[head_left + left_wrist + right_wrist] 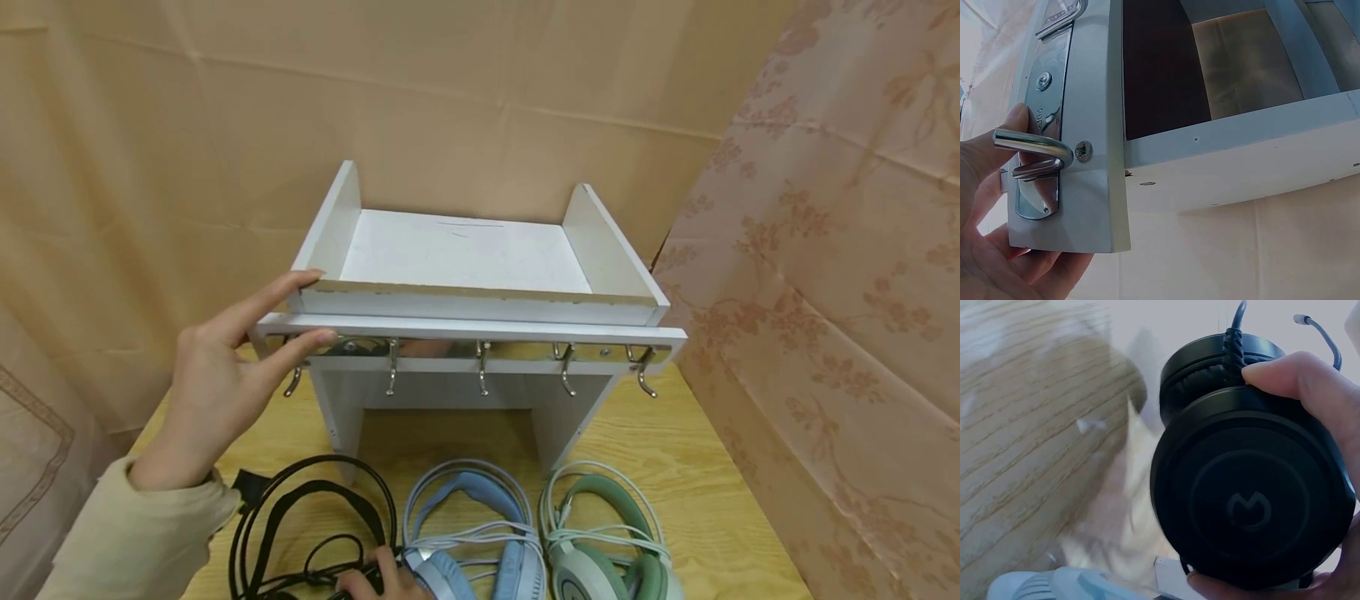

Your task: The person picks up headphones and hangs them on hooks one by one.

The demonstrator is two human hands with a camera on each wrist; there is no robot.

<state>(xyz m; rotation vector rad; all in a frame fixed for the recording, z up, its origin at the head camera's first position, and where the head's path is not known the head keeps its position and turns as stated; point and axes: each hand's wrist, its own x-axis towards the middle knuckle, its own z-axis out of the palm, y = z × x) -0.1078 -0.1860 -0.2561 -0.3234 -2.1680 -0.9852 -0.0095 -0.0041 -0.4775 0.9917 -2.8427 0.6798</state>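
Observation:
My left hand grips the left end of a white hook rail, thumb on its front near the end hook and index finger over the shelf edge. In the left wrist view, a metal hook crosses in front of the thumb. The rail runs along the front of a white shelf rack. Low in the head view, my right hand holds a black headset. Its round ear cup lies between thumb and fingers in the right wrist view, with a thin mic boom behind.
Blue headphones and green headphones, cables wound round them, lie right of the black headset on the wooden table. A beige cloth hangs behind the rack; a floral cloth hangs at the right.

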